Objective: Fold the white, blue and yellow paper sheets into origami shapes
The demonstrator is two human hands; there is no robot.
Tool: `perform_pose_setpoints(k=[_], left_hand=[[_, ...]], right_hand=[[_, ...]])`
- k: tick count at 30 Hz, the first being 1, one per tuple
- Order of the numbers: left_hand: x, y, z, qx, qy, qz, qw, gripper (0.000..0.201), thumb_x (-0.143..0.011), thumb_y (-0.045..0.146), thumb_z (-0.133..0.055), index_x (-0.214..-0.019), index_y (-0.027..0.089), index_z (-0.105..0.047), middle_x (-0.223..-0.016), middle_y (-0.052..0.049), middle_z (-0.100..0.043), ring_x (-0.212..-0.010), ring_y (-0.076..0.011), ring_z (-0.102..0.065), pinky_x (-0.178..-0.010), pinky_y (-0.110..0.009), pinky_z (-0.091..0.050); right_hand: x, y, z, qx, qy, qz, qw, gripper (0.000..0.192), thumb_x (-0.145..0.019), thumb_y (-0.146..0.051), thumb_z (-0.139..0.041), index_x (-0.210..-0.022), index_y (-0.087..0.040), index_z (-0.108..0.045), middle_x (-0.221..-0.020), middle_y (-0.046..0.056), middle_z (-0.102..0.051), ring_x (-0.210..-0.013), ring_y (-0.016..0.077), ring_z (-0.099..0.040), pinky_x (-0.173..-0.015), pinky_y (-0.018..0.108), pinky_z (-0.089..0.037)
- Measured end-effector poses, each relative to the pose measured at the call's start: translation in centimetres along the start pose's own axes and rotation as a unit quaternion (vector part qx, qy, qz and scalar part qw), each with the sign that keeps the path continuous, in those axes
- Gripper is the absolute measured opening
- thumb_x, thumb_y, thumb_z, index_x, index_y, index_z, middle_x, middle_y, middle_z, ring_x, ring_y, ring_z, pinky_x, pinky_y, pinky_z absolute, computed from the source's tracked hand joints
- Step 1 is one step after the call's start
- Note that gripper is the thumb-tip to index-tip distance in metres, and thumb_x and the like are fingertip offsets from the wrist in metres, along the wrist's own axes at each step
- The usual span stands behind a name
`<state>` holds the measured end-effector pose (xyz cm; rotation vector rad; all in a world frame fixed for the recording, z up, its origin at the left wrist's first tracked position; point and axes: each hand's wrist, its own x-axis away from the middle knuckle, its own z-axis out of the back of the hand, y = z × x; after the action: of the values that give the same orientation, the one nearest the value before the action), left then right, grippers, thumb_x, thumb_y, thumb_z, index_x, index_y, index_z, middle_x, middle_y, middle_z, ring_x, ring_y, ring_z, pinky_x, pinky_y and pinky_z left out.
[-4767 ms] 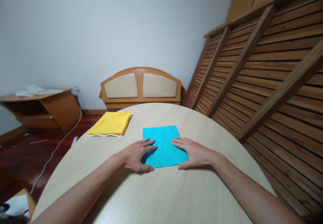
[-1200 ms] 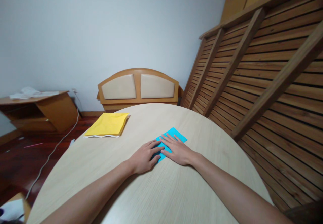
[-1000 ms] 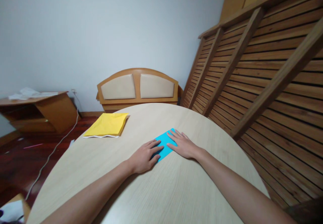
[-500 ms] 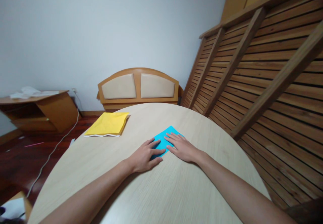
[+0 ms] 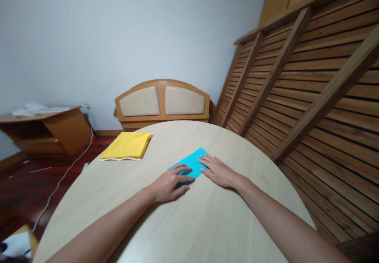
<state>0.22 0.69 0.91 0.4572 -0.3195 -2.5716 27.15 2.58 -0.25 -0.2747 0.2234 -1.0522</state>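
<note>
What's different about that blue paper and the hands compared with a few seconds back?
The blue paper was a broad flat sheet; now it is folded into a smaller, slanted piece. The left hand and right hand have drawn close together, pressing flat on it. The yellow paper and the table are unchanged.

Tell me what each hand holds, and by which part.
Neither grips anything. The left hand lies flat on the blue paper's near edge; the right hand presses its right side.

Soft, even indoor light, no glare, faint shadows under my forearms on the table [image 5: 207, 223], colours clear, centre sharp, wide-angle bending at the edges, my arms stretched toward the bottom corners, slight softness there.
</note>
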Motion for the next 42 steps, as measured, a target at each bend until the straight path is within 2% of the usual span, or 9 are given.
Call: perform_pose_setpoints(k=[4, 8, 19, 28, 33, 42], left_hand=[[0.0, -0.4, -0.8, 0.005, 0.032, 0.047, 0.998, 0.048, -0.093, 0.036, -0.058, -0.139, 0.024, -0.053, -0.15, -0.011, -0.045, -0.142, -0.0291, -0.035, -0.116, -0.05, -0.034], [-0.1, -0.5, -0.9, 0.018, 0.042, 0.067, 0.997, 0.051, -0.091, 0.037, -0.06, -0.139, 0.022, -0.05, -0.15, -0.013, -0.044, -0.142, -0.0289, -0.035, -0.117, -0.05, -0.034], [0.0, -0.6, -1.1, 0.021, 0.046, 0.065, 0.997, 0.05, -0.091, 0.038, -0.06, -0.138, 0.023, -0.052, -0.15, -0.013, -0.044, -0.14, -0.0291, -0.038, -0.116, -0.049, -0.035], [-0.1, -0.4, -1.1, 0.009, 0.07, 0.085, 0.994, 0.044, -0.089, 0.038, -0.063, -0.129, 0.021, -0.058, -0.144, -0.014, -0.049, -0.138, -0.0302, -0.04, -0.114, -0.05, -0.036], [-0.1, -0.7, -1.5, 0.005, 0.082, 0.108, 0.991, 0.045, -0.09, 0.041, -0.062, -0.129, 0.02, -0.057, -0.143, -0.015, -0.05, -0.134, -0.0301, -0.045, -0.112, -0.049, -0.039], [-0.2, -0.7, -1.5, -0.012, 0.074, 0.105, 0.992, 0.045, -0.091, 0.041, -0.06, -0.13, 0.02, -0.056, -0.143, -0.014, -0.051, -0.133, -0.0294, -0.047, -0.112, -0.047, -0.04]], right_hand=[[0.2, -0.2, 0.2, -0.001, -0.006, 0.004, 1.0, 0.069, -0.097, -0.064, -0.032, -0.151, -0.022, -0.039, -0.16, 0.009, -0.03, -0.149, 0.0288, -0.021, -0.121, 0.051, -0.014], [0.6, -0.7, 0.6, -0.004, -0.007, 0.011, 1.0, 0.078, -0.09, -0.072, -0.041, -0.152, -0.026, -0.037, -0.16, 0.01, -0.029, -0.149, 0.031, -0.021, -0.121, 0.052, -0.012], [0.5, -1.9, 0.7, 0.006, 0.01, 0.009, 1.0, 0.066, -0.092, -0.068, -0.042, -0.144, -0.028, -0.051, -0.156, 0.012, -0.038, -0.146, 0.0323, -0.029, -0.119, 0.055, -0.014], [0.7, -2.2, 0.7, 0.008, 0.007, 0.024, 1.0, 0.067, -0.09, -0.069, -0.044, -0.145, -0.03, -0.049, -0.156, 0.01, -0.039, -0.147, 0.0332, -0.026, -0.119, 0.055, -0.013], [0.7, -2.8, 0.7, 0.004, 0.016, 0.042, 0.999, 0.064, -0.091, -0.066, -0.047, -0.142, -0.027, -0.053, -0.153, 0.01, -0.044, -0.144, 0.0316, -0.033, -0.119, 0.052, -0.016], [0.5, -2.8, 0.3, 0.021, 0.057, 0.066, 0.996, 0.054, -0.093, -0.062, -0.049, -0.133, -0.027, -0.061, -0.144, 0.009, -0.055, -0.136, 0.0298, -0.045, -0.114, 0.049, -0.027]])
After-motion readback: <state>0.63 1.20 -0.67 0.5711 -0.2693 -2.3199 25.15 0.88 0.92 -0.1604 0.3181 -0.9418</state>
